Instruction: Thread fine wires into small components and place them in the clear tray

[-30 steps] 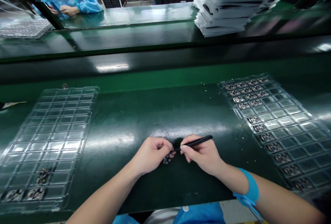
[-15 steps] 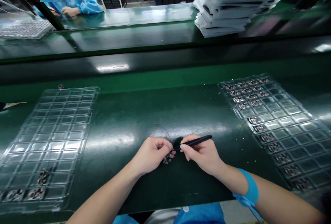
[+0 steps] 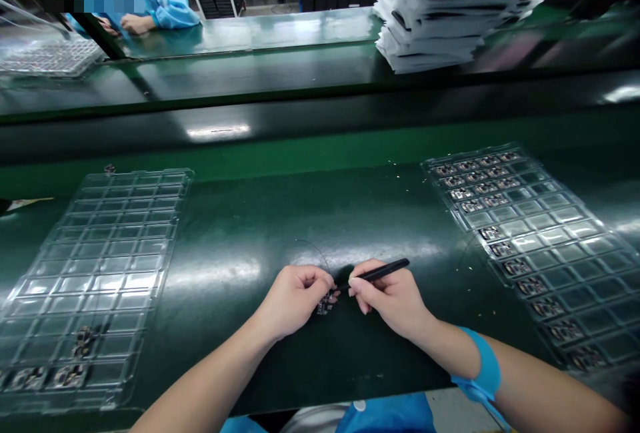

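Green glossy bench (image 3: pixel 280 220), factory line

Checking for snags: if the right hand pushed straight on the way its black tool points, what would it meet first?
Most likely the small circuit board pinched in the left hand; the right hand aims its black tool leftward at it, tip nearly touching.
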Tool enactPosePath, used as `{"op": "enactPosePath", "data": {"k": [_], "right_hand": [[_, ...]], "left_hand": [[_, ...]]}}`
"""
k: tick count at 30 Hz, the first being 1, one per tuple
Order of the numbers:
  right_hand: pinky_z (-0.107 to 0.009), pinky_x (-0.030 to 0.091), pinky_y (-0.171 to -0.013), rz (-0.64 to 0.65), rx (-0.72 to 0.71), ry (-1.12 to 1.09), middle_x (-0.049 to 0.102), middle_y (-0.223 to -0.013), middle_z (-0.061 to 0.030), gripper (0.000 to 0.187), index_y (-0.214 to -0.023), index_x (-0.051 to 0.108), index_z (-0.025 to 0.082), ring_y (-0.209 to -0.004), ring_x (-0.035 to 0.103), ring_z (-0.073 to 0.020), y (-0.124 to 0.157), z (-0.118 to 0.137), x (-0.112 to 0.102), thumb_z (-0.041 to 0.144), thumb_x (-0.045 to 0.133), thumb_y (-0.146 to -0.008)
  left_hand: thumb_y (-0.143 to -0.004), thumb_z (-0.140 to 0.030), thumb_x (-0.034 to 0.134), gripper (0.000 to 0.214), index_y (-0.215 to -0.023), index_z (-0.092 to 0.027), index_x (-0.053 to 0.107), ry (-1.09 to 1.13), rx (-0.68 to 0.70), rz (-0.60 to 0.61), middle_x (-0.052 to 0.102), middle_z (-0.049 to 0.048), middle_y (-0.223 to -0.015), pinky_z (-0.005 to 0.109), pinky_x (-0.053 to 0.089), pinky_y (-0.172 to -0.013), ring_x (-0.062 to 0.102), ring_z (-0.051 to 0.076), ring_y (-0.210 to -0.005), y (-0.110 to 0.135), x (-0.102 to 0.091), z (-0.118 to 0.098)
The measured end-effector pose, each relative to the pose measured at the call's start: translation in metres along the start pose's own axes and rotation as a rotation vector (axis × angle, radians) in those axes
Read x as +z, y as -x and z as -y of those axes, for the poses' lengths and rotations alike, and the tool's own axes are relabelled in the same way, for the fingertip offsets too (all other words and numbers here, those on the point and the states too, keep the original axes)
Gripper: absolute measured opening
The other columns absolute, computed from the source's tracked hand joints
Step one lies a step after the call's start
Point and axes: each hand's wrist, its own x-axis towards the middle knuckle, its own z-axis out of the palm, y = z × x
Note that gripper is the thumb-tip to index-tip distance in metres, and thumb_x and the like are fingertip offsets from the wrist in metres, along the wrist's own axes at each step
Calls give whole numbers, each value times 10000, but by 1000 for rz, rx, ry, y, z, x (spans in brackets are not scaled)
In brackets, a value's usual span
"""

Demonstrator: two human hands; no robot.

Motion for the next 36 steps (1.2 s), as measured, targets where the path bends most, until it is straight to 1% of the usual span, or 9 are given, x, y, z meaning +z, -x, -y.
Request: {"op": "enactPosePath", "data": {"k": [11,15,20,22,24,26,29,33,36], "right_hand": [[-214,469,-400,-15,29,6,630,-614,-8,223,-795,612,163,-408,549,-107,1,-3,0,378,643,-843],[-215,468,-399,-14,21,21,627,-609,-7,223,-790,610,164,-409,549,-108,0,-4,0,377,637,-848],[-219,468,-416,-8,-15,81,609,-573,4,166,-793,619,170,-421,557,-116,3,-4,0,318,603,-866],[-230,469,-434,-27,-77,183,596,-547,11,128,-792,634,179,-443,566,-129,5,-2,0,277,598,-864],[-254,479,-472,-55,-195,326,626,-586,-5,84,-796,648,190,-497,591,-150,7,1,1,238,607,-852],[-279,492,-512,-64,-332,437,665,-668,-28,51,-821,651,201,-561,618,-169,10,3,2,200,609,-849],[-298,518,-558,-39,-476,450,678,-739,-41,94,-896,632,210,-621,637,-183,14,2,5,133,591,-861],[-310,539,-635,2,-548,472,675,-838,-52,224,-1013,592,218,-712,649,-189,20,-6,6,60,591,-854],[-315,542,-664,2,-570,502,668,-878,-55,270,-1068,571,221,-743,647,-190,22,-9,7,47,581,-862]], "left_hand": [[-862,-339,539,246,-737,-159,650,11,-9,0,705,44,-755,241,472,-645,663,171,-764,1,1,1],[-855,-343,544,242,-734,-162,651,23,-21,6,705,44,-759,242,477,-645,665,175,-773,1,1,0],[-857,-323,544,231,-731,-164,653,14,-25,6,702,35,-746,227,468,-627,655,159,-736,1,1,-1],[-860,-306,538,227,-730,-164,658,5,-17,3,699,28,-736,222,465,-635,650,152,-728,1,1,-1],[-861,-287,533,227,-718,-164,659,-4,-1,2,694,21,-727,218,465,-648,642,142,-716,2,1,-2],[-861,-271,528,229,-702,-163,653,-7,16,2,683,13,-712,215,464,-657,630,134,-702,2,1,-3],[-864,-265,528,241,-673,-161,632,-5,29,3,663,0,-683,205,449,-639,608,120,-673,2,2,-3],[-871,-276,535,251,-670,-158,631,-8,29,-7,659,-9,-671,195,434,-618,593,105,-644,1,3,-3],[-882,-292,531,270,-676,-154,636,6,33,-2,651,-9,-656,195,438,-618,584,97,-628,0,3,-2]]}}
